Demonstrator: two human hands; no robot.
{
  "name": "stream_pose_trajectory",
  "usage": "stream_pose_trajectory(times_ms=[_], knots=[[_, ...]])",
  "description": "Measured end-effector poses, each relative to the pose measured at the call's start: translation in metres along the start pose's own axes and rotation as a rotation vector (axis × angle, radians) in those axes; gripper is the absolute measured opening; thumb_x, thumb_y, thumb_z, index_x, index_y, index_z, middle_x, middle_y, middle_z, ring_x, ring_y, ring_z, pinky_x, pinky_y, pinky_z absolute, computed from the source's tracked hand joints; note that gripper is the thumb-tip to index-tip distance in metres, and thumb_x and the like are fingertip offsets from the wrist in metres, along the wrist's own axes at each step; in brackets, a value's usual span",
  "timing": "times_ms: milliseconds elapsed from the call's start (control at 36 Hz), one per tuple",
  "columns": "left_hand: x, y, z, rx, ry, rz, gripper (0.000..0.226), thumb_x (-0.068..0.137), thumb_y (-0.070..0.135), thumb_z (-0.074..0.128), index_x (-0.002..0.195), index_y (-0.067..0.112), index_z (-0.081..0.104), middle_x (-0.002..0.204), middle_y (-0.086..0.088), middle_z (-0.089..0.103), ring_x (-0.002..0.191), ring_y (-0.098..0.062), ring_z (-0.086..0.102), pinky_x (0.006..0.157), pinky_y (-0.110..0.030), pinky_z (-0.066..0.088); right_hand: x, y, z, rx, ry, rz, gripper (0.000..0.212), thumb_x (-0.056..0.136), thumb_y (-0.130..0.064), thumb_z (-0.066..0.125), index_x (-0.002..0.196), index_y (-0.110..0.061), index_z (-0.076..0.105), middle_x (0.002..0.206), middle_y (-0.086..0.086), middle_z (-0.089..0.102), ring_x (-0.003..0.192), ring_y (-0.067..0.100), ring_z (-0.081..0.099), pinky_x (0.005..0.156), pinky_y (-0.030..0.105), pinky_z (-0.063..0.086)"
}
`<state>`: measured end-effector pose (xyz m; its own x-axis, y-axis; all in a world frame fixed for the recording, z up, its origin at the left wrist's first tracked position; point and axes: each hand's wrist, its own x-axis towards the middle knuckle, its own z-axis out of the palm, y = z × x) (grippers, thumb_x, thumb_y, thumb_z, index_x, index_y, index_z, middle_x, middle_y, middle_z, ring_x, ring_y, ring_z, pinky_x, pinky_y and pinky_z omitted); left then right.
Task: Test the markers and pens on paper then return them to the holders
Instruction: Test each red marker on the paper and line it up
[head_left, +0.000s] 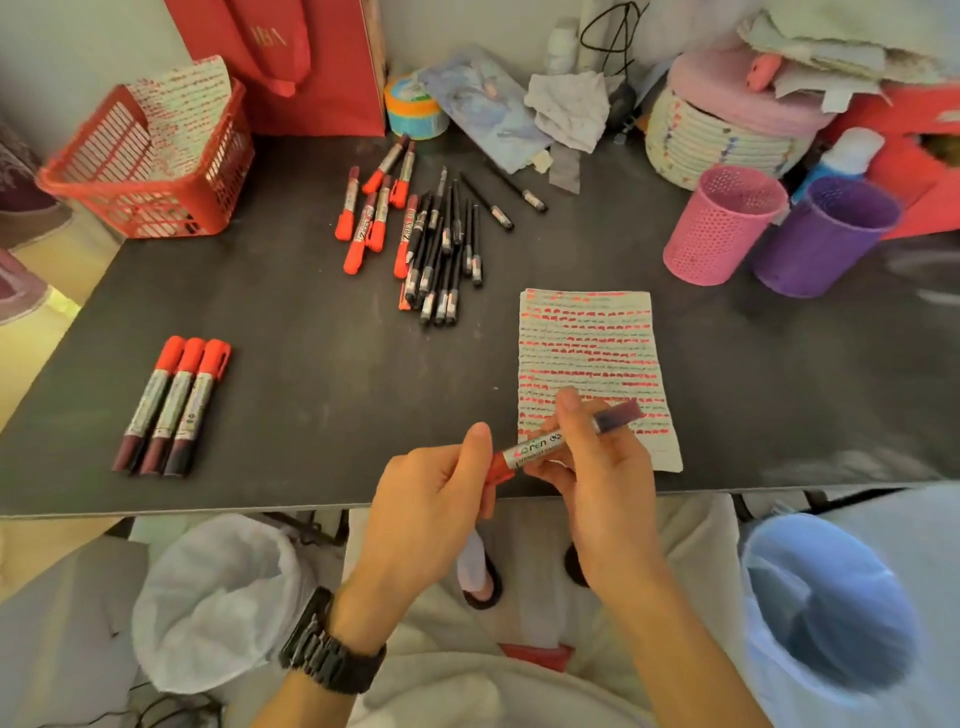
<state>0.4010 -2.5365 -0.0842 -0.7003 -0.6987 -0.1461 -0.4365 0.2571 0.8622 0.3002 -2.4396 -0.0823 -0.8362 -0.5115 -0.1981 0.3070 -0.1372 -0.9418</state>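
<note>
Red basket (156, 171) holds a scribbled sheet; what the pink holder (722, 228) and purple holder (821, 239) contain is hidden. Your left hand (431, 509) pinches the marker (561, 441) cap, your right hand (597, 467) its barrel.

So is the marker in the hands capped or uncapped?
Capped: the marker wears its red cap, gripped by the left hand.

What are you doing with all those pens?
A person is testing markers. Both hands hold one red-capped marker with a silver label over the near edge of the dark table: the left hand grips the red cap end, the right hand grips the barrel. Beside it lies a sheet of white paper covered in rows of red scribbles. Three similar red markers lie side by side to the left, and a mixed pile of red markers and black pens lies further back. The pink mesh cup and purple mesh cup look empty.
</note>
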Motion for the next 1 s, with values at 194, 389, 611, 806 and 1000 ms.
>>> stream_pose_trajectory(times_ms=[194, 389, 611, 806, 1000], knots=[[0.004, 0.013, 0.018, 0.024, 0.023, 0.056, 0.048, 0.099, 0.050, 0.036, 0.065, 0.028, 0.061, 0.057, 0.015, 0.062, 0.051, -0.007, 0.050, 0.052, -0.021, 0.037, -0.003, -0.002, -0.011, 0.054, 0.036, 0.013, 0.022, 0.082, -0.054, 0.069, 0.095, -0.038, 0.076, 0.100, 0.004, 0.077, 0.092, 0.021, 0.075, 0.067, 0.023, 0.056], [0.006, 0.013, 0.024, 0.129, -0.105, -0.089, 0.065, 0.101, 0.047, 0.036, 0.045, 0.020, 0.054, 0.047, 0.005, 0.055, 0.047, -0.007, 0.050, 0.058, -0.026, 0.038, -0.002, 0.006, -0.025, 0.049, 0.009, 0.009, 0.037, 0.081, -0.058, 0.063, 0.078, -0.024, 0.078, 0.094, 0.005, 0.078, 0.098, 0.023, 0.074, 0.083, 0.033, 0.060], [0.004, 0.022, 0.032, 0.181, -0.134, -0.100, 0.059, 0.102, 0.040, 0.037, 0.050, 0.017, 0.055, 0.048, 0.004, 0.056, 0.051, -0.013, 0.051, 0.056, -0.030, 0.040, 0.000, -0.006, -0.022, 0.520, -0.054, 0.109, 0.039, 0.097, -0.033, 0.057, 0.061, -0.019, 0.061, 0.058, -0.002, 0.052, 0.057, 0.014, 0.053, 0.069, 0.032, 0.051], [-0.012, 0.024, 0.049, 0.273, 0.014, 0.102, 0.060, 0.101, 0.045, 0.031, 0.046, 0.021, 0.034, 0.046, 0.001, 0.048, 0.056, -0.035, 0.055, 0.057, -0.042, 0.046, 0.002, -0.019, -0.018, 0.747, 0.160, 0.312, 0.052, 0.098, -0.031, 0.054, 0.055, -0.022, 0.028, 0.044, -0.006, 0.020, 0.039, 0.011, 0.015, 0.042, 0.025, 0.025], [-0.022, 0.028, 0.047, 0.239, -0.074, 0.115, 0.063, 0.093, 0.047, 0.025, 0.044, 0.013, 0.043, 0.045, -0.001, 0.058, 0.051, -0.026, 0.056, 0.058, -0.043, 0.047, 0.003, -0.028, -0.036, 0.702, -0.090, 0.289, 0.057, 0.096, -0.029, 0.050, 0.045, -0.023, 0.025, 0.038, -0.008, 0.018, 0.033, 0.008, 0.013, 0.036, 0.020, 0.021]])
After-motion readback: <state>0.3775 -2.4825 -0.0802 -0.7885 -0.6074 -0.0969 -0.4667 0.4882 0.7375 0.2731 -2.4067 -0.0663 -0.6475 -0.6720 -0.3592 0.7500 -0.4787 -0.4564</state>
